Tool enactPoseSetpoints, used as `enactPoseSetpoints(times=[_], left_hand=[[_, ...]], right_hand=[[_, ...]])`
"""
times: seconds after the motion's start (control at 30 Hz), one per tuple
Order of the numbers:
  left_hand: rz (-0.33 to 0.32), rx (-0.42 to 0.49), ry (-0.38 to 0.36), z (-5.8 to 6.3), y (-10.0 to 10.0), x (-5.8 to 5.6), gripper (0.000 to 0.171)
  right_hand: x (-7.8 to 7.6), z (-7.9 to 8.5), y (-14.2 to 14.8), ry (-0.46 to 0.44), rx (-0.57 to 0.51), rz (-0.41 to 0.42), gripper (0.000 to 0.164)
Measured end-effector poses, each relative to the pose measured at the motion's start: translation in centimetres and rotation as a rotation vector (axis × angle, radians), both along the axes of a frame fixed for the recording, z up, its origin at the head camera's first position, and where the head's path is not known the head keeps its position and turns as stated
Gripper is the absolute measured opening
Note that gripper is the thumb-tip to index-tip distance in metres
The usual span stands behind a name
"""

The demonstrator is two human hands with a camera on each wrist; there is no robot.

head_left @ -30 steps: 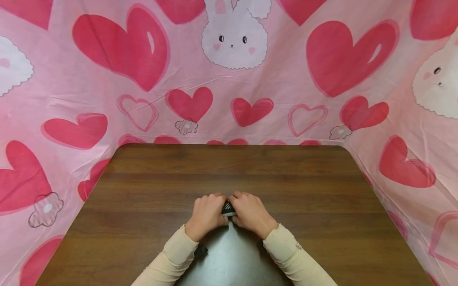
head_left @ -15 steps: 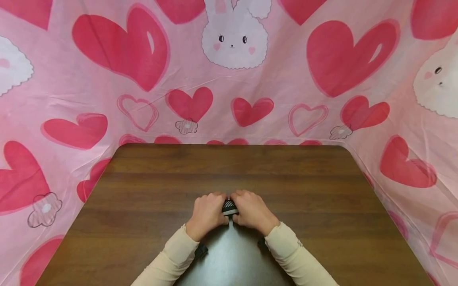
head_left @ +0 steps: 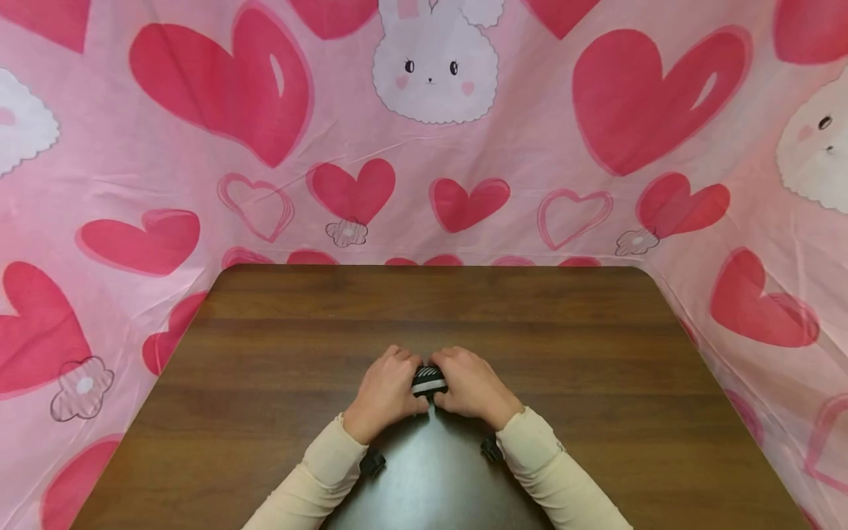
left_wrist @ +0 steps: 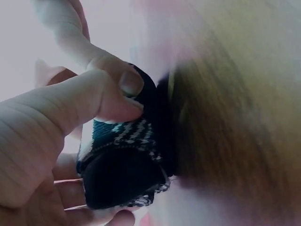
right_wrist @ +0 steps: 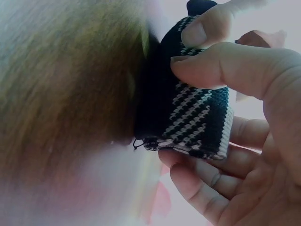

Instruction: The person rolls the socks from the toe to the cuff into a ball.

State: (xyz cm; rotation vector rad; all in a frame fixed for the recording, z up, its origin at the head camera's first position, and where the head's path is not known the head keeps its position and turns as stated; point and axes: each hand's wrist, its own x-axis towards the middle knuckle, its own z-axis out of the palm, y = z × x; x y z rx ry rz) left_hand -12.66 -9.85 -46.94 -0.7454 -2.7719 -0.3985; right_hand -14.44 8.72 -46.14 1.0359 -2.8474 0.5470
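Observation:
Both hands hold a rolled-up sock [head_left: 429, 381], a small bundle of black knit with white diagonal stripes and a pale band, just above or on the table. My left hand [head_left: 391, 386] grips its left end, thumb on the near side and fingers behind. On the other end, my right hand [head_left: 475, 386] has the same kind of grip. In the left wrist view the sock [left_wrist: 129, 136] shows a dark rounded fold at its end. The right wrist view shows the striped side of the sock [right_wrist: 190, 110] and a loose thread. Fingers cover much of its middle.
A brown wood-grain table [head_left: 424, 302] spreads around the hands, with a shiny glare near its front. Pink cloth [head_left: 530, 132] with hearts and rabbits hangs behind it and along both sides. Black wrist devices [head_left: 372, 462] sit below the cuffs.
The hands have drawn slightly apart, the right one shifting a little to the right, so more of the sock shows between them. Both still hold it. The head view has shifted slightly.

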Motion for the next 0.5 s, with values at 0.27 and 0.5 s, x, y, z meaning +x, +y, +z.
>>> enactPoseSetpoints(times=[0.27, 0.5], left_hand=[[-0.037, 0.087, -0.097, 0.02, -0.01, -0.08, 0.034], [-0.053, 0.145, -0.145, 0.06, -0.15, 0.01, 0.031]], right_hand=[[-0.33, 0.23, 0.50, -0.058, -0.043, -0.008, 0.033], [-0.22, 0.32, 0.84, -0.104, -0.074, 0.009, 0.032]])
